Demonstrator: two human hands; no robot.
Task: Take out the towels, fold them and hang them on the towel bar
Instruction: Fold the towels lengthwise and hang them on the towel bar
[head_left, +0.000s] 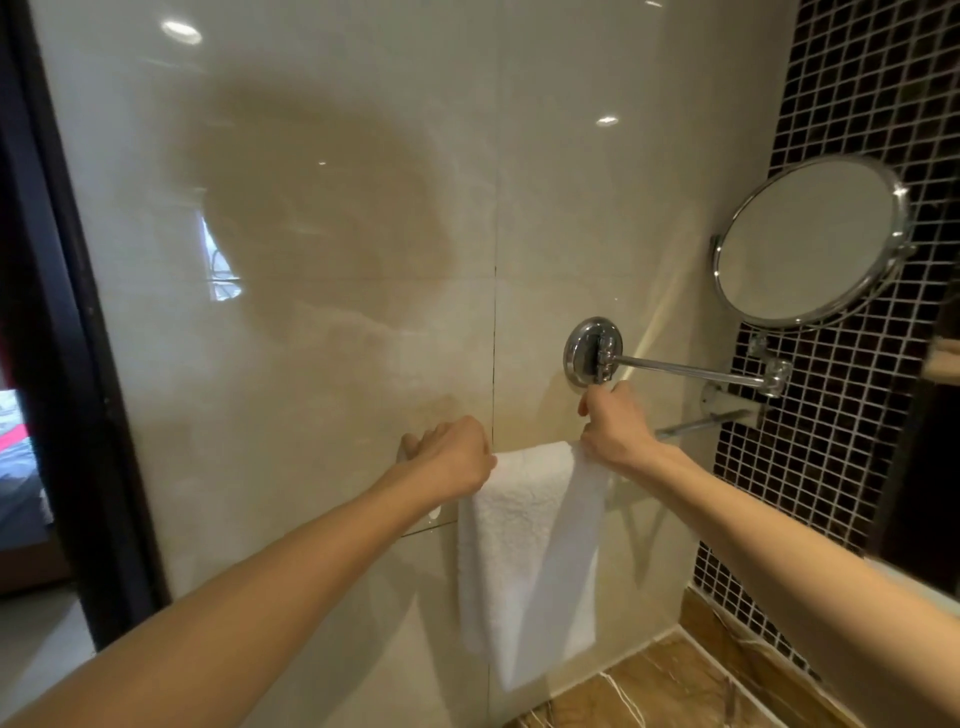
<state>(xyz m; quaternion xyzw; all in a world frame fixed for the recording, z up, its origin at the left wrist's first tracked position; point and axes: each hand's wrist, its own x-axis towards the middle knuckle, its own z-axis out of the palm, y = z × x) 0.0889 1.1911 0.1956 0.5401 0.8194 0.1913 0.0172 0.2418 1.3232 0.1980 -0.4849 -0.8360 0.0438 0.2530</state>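
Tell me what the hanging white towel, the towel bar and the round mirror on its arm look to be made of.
White folded towel: looks like cotton terry; nubby looped pile on one face, a smoother layer on the other.
Thin towel bar: polished, chrome-like metal, judging by its bright glint.
Round swing-arm mirror: glass in a shiny chromed rim, with a matching arm and round wall mount.

There is 1 white towel (530, 551), draped over 1 towel bar (701, 423). 2 hands are at it: 1 left hand (452, 457) and 1 right hand (615, 423). 1 round mirror (808, 241) hangs on 1 chrome arm (691, 370), fixed to 1 round wall mount (592, 352). 1 dark door frame (67, 332) stands at the left edge.
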